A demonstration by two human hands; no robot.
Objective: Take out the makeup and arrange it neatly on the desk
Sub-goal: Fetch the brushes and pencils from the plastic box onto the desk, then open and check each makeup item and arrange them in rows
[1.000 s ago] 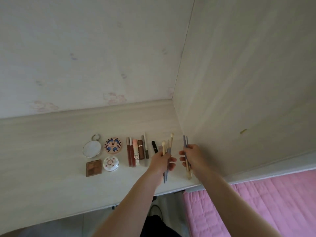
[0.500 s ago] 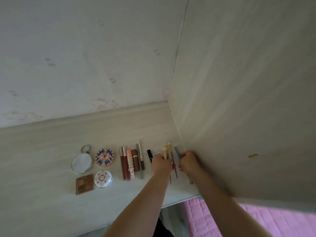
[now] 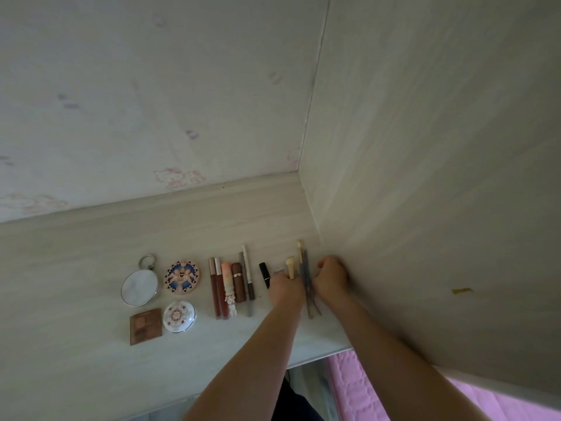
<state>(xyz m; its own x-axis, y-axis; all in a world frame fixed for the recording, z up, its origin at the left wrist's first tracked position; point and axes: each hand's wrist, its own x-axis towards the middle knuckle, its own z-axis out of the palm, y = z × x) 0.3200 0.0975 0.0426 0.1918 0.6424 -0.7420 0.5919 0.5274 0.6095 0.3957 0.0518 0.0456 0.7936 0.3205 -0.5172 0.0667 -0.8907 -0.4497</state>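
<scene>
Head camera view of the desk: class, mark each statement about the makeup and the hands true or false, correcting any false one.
1. The round mirror lies at the row's left end. True.
2. The eyeshadow palette lies beside the black lipstick. False: it lies below the mirror.
3. The left hand holds makeup brushes. True.
4. The right hand rests on the white compact. False: it is at the brushes, by the side panel.

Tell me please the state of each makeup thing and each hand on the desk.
Round mirror: lying flat.
Eyeshadow palette: lying flat, open.
White compact: closed.
Black lipstick: lying flat, capped.
Brushes: bunched between both hands.
Left hand: grips brushes.
Right hand: curled beside brushes; grip unclear.
</scene>
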